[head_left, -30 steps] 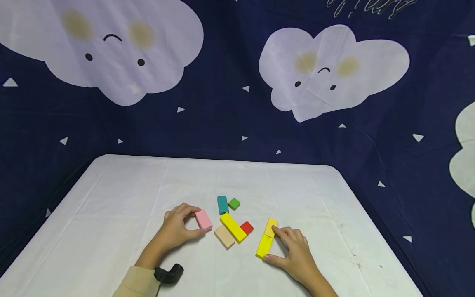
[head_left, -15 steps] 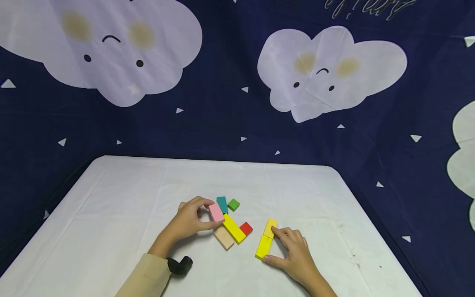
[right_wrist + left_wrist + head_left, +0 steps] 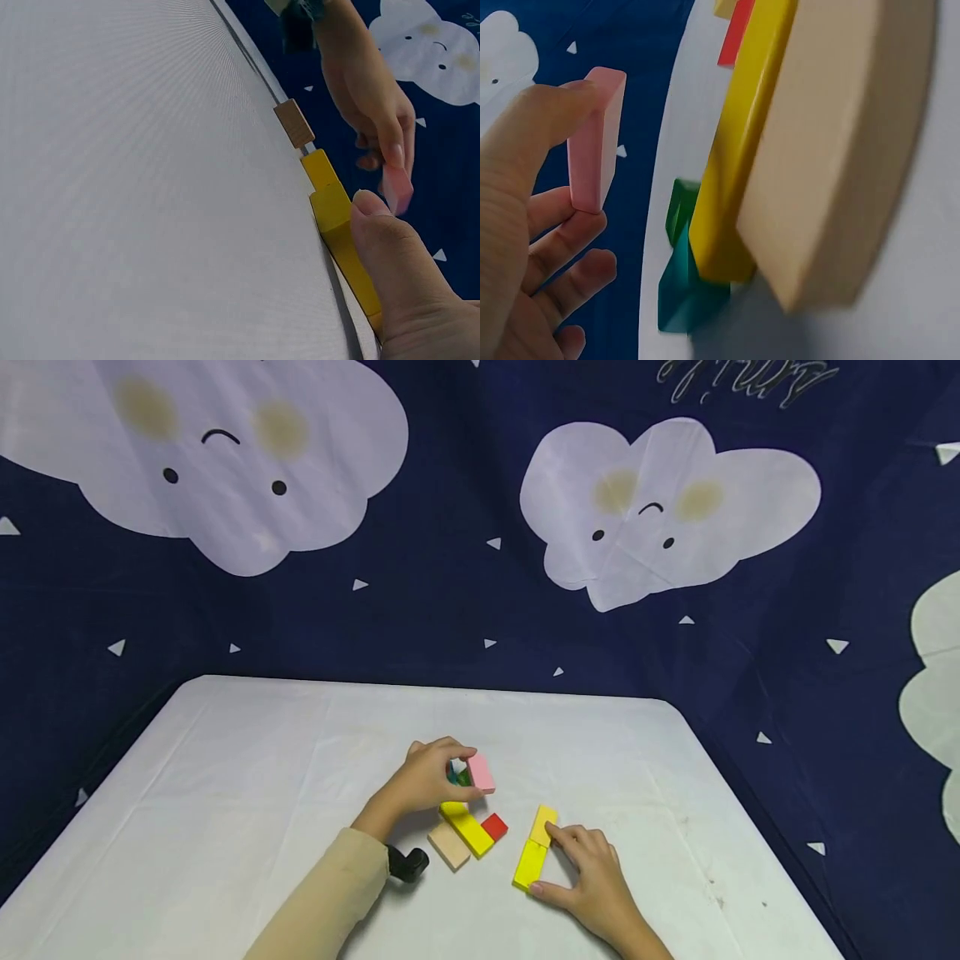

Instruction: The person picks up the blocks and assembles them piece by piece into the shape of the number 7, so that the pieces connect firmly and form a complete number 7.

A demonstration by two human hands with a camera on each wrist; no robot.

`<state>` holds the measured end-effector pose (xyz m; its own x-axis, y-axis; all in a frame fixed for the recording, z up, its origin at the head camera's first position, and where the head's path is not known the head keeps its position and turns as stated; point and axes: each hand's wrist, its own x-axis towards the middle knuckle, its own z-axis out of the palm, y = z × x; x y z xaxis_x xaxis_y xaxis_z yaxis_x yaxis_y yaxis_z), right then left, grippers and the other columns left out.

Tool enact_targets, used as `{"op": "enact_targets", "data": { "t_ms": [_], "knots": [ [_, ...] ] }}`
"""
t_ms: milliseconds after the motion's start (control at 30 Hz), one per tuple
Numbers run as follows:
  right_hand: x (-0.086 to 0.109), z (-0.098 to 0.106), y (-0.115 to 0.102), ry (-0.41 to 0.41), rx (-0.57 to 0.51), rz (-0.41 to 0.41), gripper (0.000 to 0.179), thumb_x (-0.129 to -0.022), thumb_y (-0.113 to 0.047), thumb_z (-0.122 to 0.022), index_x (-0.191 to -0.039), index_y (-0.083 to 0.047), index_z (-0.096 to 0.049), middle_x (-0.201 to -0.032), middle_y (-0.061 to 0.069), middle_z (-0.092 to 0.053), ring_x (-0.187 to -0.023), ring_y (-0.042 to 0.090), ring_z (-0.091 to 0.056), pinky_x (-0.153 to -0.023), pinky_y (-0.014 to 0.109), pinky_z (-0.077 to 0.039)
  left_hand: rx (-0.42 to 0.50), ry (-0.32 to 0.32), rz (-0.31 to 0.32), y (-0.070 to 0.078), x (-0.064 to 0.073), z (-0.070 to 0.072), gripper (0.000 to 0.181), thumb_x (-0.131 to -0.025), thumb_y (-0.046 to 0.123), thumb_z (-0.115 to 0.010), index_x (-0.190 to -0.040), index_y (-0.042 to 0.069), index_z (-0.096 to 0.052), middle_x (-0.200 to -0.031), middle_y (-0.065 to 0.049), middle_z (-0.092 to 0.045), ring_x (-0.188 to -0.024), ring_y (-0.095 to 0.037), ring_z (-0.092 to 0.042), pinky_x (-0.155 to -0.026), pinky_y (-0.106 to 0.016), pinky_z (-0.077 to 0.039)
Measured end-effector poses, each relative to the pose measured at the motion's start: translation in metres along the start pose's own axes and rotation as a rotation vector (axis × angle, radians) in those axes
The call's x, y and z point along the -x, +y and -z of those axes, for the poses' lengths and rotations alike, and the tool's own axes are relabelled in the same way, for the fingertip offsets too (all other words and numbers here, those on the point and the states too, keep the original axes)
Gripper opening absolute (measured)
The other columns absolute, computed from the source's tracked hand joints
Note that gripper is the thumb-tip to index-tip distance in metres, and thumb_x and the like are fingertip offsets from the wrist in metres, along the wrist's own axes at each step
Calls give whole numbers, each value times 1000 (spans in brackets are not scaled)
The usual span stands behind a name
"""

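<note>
My left hand point(image 3: 429, 781) pinches a pink block point(image 3: 481, 774) between thumb and fingers; in the left wrist view the pink block point(image 3: 591, 150) is clear of the table. It hangs beside the green block point(image 3: 463, 778) and teal block point(image 3: 452, 772), both partly hidden behind the hand. My right hand point(image 3: 598, 881) holds two yellow blocks lying end to end on the table. Its thumb presses the near end of the closer yellow block point(image 3: 530, 865); a finger touches the farther yellow block point(image 3: 544, 824).
Between the hands lies a long yellow block point(image 3: 467, 830), with a plain wooden block point(image 3: 448, 847) against its left side and a red block point(image 3: 494, 827) at its right. They lie on a white-covered table point(image 3: 247, 777). Behind stands a dark blue cloud-print cloth point(image 3: 450, 610).
The left hand has carried the pink block right, from left of the group, past the teal block to beside the green one. My right hand keeps its hold on the two yellow blocks.
</note>
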<state>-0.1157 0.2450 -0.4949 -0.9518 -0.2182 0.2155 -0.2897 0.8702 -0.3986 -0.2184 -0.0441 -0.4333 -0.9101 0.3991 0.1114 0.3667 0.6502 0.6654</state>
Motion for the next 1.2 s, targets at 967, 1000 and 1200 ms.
{"op": "enact_targets", "data": {
  "t_ms": [967, 1000, 1200],
  "knots": [
    [3, -6, -1, 35, 12, 29, 85, -69, -71, -74, -135, -20, -62, -114, -13, -60, -103, 4, -44, -90, 39, -37, -48, -127, -2, 34, -45, -52, 68, -73, 50, -85, -131, 21, -64, -124, 8, -66, -113, -13, -59, -95, -32, -33],
    [3, -5, -2, 35, 11, 27, 85, -68, -71, -75, -135, -20, -62, -114, -13, -60, -103, 4, -44, -90, 39, -37, -53, -126, -5, 35, -47, -53, 68, -73, 50, -85, -131, 21, -65, -124, 7, -66, -113, -13, -59, -95, -33, -34],
    [2, -2, -2, 55, 13, 44, 85, -67, -70, -76, -135, -20, -63, -114, -13, -60, -103, 5, -43, -90, 40, -36, -64, -115, -11, 39, -53, -60, 68, -74, 50, -84, -131, 19, -65, -126, 5, -66, -114, -13, -58, -97, -33, -33]
  ]
}}
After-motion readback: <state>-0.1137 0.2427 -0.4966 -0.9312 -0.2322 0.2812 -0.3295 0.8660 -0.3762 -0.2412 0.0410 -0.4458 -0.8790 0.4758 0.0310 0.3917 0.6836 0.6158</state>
